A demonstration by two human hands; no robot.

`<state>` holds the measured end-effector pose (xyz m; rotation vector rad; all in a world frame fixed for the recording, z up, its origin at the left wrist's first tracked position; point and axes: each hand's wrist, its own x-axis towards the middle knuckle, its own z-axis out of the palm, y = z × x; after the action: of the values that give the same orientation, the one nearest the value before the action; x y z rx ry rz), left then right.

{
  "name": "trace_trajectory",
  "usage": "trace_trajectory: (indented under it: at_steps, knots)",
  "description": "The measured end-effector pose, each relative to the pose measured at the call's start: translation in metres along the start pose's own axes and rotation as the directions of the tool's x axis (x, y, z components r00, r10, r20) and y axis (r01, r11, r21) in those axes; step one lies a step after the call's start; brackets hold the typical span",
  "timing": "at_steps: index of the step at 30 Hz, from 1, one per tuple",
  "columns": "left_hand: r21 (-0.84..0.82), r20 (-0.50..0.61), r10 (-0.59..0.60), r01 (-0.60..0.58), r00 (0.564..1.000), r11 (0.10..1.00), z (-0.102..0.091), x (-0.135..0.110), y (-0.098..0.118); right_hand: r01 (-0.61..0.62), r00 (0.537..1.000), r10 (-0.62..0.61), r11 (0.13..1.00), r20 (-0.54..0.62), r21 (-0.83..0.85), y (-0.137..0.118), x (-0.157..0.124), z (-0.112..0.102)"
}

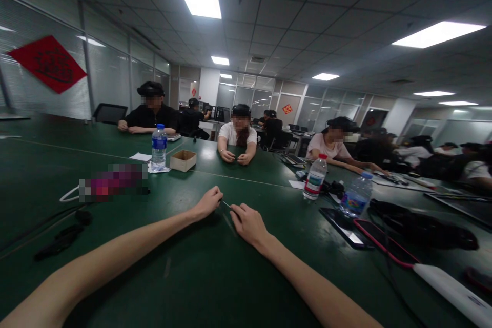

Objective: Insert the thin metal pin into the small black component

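A short length of a thin, pale, stick-like thing (226,205) spans the gap between my two hands, just above the green table (180,277). My left hand (208,203) is closed, with thumb and forefinger pinching one end. At the other end, the fingertips of my right hand (249,222) press together on it, palm down. Most of the thin thing is hidden in my fingers, so its exact kind cannot be made out.
Left of my hands are an open cardboard box (183,160), a water bottle (159,147) and a dark cable (34,225). To the right stand a red-capped bottle (315,178), a blue-capped bottle (356,197), a phone (340,225) and a white power strip (453,292). Several people sit around.
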<state>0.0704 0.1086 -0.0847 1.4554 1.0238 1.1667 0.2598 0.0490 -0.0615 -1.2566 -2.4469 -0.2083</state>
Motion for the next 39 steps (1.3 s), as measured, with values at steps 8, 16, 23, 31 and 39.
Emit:
trace_trajectory:
  at_steps: [8,16,23,31,39]
  knots:
    - [-0.166,0.182,-0.011,0.042,0.983,0.985,-0.007,-0.003,-0.005,0.048,0.999,-0.046,0.998,-0.028,0.047,-0.002,-0.003,0.002]
    - [-0.263,0.413,-0.049,0.171,0.909,0.949,-0.017,-0.007,-0.001,0.155,0.985,-0.148,0.985,-0.086,0.078,0.004,-0.005,0.006]
    - [-0.262,0.538,-0.060,0.234,0.841,0.936,-0.026,-0.004,0.000,0.198,0.977,-0.186,0.974,-0.105,0.114,0.006,-0.005,0.004]
    - [-0.265,0.411,-0.043,0.165,0.911,0.950,-0.018,-0.005,-0.001,0.081,0.996,-0.078,0.994,-0.051,0.071,-0.001,-0.005,0.000]
    - [-0.197,0.125,-0.031,0.056,0.992,0.979,-0.002,-0.008,-0.006,0.009,1.000,-0.008,1.000,-0.018,0.010,-0.006,-0.004,-0.002]
